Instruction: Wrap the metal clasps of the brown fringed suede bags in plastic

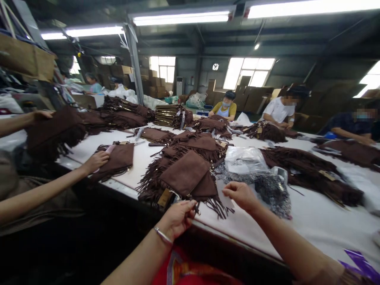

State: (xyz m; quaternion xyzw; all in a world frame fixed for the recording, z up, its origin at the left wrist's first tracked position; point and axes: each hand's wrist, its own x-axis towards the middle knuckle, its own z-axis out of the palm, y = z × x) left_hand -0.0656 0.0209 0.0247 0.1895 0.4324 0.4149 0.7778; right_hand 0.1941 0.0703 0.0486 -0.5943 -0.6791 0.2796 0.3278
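Observation:
A brown fringed pouch (185,172) lies on top of a pile of similar pouches at the table's near edge. My left hand (178,221), with a bangle at the wrist, is closed at the pouch's lower corner, pinching the end of its strap near a metal clasp. Beside it hangs a tan tag (164,198). My right hand (242,196) is closed in a pinch on a thin whitish card (225,194), just right of the pouch's dangling fringe. Fine detail between the left fingertips is blurred.
Clear plastic bags holding dark speckled material (271,190) lie to the right. More fringed pouches (311,172) are heaped beyond. At left, a co-worker's hand (97,161) rests on another pouch. Several people work across the white table (308,229). A purple ribbon (360,263) shows at lower right.

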